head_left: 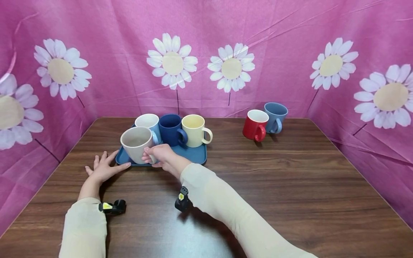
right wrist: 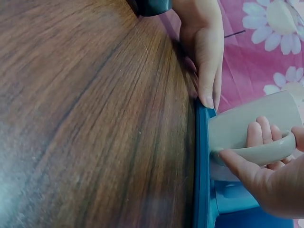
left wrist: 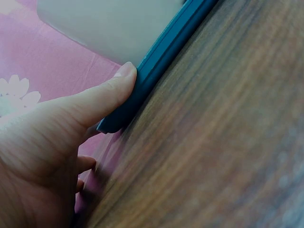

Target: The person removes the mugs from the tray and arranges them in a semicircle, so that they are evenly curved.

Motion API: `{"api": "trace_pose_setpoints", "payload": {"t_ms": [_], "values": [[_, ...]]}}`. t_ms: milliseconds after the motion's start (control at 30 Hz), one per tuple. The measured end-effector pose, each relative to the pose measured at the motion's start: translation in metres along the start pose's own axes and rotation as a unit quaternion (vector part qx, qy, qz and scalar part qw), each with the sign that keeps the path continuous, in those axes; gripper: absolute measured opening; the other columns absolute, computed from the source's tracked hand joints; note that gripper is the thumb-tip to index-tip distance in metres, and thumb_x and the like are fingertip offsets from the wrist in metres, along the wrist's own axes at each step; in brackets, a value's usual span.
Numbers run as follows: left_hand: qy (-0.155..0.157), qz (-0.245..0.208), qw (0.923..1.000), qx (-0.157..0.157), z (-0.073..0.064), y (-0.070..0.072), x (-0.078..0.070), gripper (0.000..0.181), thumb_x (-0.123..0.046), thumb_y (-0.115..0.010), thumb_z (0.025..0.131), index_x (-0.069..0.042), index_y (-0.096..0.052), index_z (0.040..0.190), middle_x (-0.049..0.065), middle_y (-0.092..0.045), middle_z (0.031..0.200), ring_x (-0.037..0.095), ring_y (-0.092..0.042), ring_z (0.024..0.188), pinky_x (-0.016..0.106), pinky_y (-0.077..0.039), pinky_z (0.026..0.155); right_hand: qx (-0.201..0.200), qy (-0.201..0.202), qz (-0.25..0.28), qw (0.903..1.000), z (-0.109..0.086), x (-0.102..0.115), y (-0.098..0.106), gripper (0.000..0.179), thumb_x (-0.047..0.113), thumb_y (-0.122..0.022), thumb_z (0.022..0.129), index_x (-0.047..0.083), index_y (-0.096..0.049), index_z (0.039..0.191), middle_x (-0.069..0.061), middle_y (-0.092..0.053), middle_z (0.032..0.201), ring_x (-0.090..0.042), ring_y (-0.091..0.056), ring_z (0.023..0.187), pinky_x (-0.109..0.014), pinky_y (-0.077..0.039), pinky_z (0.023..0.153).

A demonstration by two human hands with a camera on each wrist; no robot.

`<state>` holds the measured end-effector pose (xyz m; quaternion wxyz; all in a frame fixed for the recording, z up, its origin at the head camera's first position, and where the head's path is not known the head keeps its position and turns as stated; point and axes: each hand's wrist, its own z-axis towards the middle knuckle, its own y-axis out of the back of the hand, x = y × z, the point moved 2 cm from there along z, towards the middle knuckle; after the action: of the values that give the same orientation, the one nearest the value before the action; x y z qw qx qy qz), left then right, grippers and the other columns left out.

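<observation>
My right hand [head_left: 164,156] grips the handle of a large beige mug [head_left: 135,145], fingers passing through the loop in the right wrist view. The mug is at the front left of a blue tray [head_left: 190,154], upright and close over it. My left hand [head_left: 104,168] lies at the tray's front left corner, fingers spread, the thumb [left wrist: 107,97] touching the rim. Behind the beige mug, a light blue mug [head_left: 155,126] with a white inside, a navy mug [head_left: 169,129] and a pale yellow mug [head_left: 193,134] stand in a row on the tray.
A red mug [head_left: 253,125] and a grey-blue mug [head_left: 275,114] stand side by side at the back right of the wooden table [head_left: 290,186]. Pink cloth [head_left: 122,46] with white daisies hangs behind and along the sides. A small black camera is strapped to each wrist.
</observation>
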<state>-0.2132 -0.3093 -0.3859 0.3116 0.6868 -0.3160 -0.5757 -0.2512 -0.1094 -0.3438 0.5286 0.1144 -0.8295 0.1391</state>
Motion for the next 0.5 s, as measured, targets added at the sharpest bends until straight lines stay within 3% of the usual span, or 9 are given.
{"api": "trace_pose_setpoints", "payload": {"t_ms": [500], "values": [[-0.006,0.001,1.0000,-0.007,-0.0019,-0.0007,-0.0007,0.089,-0.056,-0.053,0.075,-0.006,-0.014,0.138,0.035,0.007,0.133,0.052,0.019,0.115,0.068,0.019,0.074,0.006,0.006,0.005,0.9999,-0.0024,-0.0058,0.0062,0.020,0.014,-0.058,0.083,-0.005,-0.066,0.084,-0.015,-0.065,0.075,-0.012,-0.058,0.055,-0.037,-0.045,0.072]]}}
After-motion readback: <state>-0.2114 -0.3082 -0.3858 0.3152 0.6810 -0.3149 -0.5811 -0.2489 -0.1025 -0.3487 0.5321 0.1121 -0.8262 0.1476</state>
